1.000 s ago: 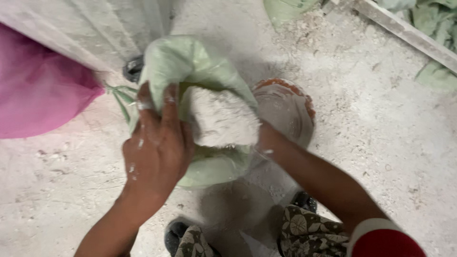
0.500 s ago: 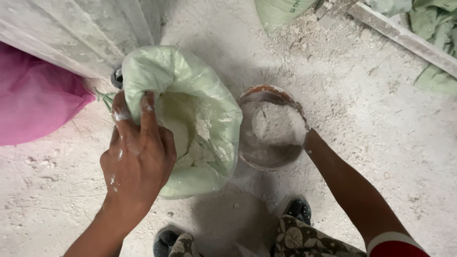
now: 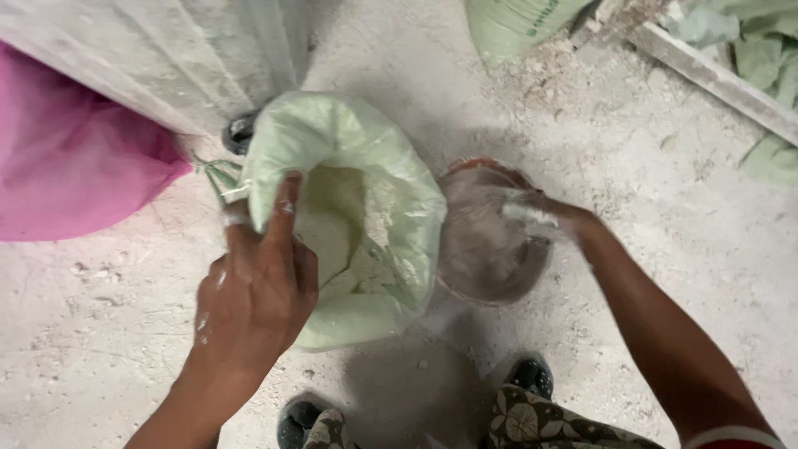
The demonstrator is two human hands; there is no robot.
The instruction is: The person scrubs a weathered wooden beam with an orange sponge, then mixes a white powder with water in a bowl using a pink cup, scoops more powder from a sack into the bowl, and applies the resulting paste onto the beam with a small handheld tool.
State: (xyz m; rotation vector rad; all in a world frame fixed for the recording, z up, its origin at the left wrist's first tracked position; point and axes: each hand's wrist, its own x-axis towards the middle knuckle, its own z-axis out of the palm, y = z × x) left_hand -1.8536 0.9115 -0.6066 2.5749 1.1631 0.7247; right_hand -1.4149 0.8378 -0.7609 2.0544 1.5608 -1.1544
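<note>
Where the view begins at the left edge, a pink sack [image 3: 71, 162] lies on the dusty concrete floor [image 3: 91, 333], with a pale corrugated sheet [image 3: 166, 58] slanting above it. Just to the right, the left hand [image 3: 258, 287] is closed over the near rim of a pale green woven sack [image 3: 349, 150], fingers [image 3: 287, 208] hooked over the edge and dusted white, holding the mouth open. Inside the sack, white powder [image 3: 332, 233] sits in lumps below the rim. A dark round object [image 3: 239, 131] shows partly behind the sack's upper left side; what it is cannot be told. Touching the sack on its right stands a round reddish-brown bowl [image 3: 490, 241], its inside grey with powder. The right hand [image 3: 549, 218] rests over the bowl's far right rim, fingertips whitened; it is blurred, and whether it grips the rim or merely lies loosely curled on it cannot be told. Below, the toes of two dark shoes [image 3: 299, 420] and patterned trousers [image 3: 532, 424] show at the bottom edge. Toward the upper right, another green sack [image 3: 515, 25] leans at the top, a pale wooden plank [image 3: 715, 79] runs diagonally, and crumpled green sacking [image 3: 769, 66] lies beyond it in the corner.
</note>
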